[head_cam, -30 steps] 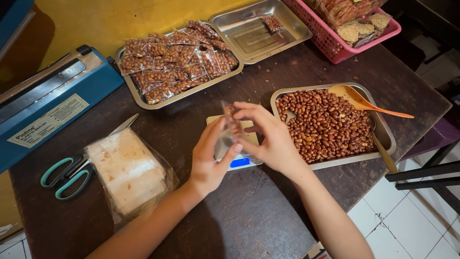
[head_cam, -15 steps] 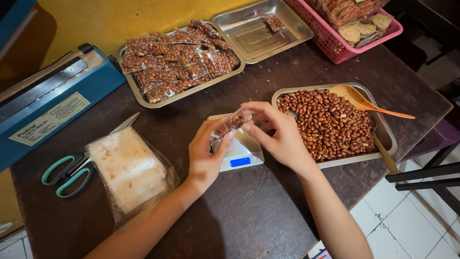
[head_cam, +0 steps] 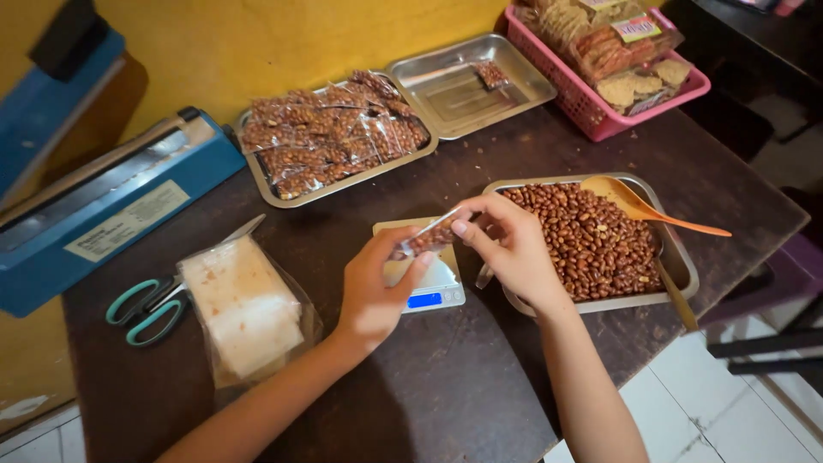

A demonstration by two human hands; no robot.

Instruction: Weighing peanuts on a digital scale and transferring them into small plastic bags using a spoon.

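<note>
While both hands meet over the small digital scale (head_cam: 424, 283), a slim clear packet of peanuts (head_cam: 426, 238) is pinched between them — the left hand (head_cam: 377, 287) closed on its lower end, the right hand (head_cam: 512, 249) gripping the top edge. At twelve o'clock from the hands a steel tray (head_cam: 334, 141) already holds a heap of filled packets, so much of the packing looks done. At three o'clock a tray of loose peanuts (head_cam: 591, 240) sits well stocked, an orange spoon (head_cam: 643, 210) resting in it — plenty left, I judge. At nine o'clock lie a stack of empty bags (head_cam: 244, 304) and teal scissors (head_cam: 141, 304); the blue sealer (head_cam: 103, 210) stands at ten. Nothing blocks the hands.
</note>
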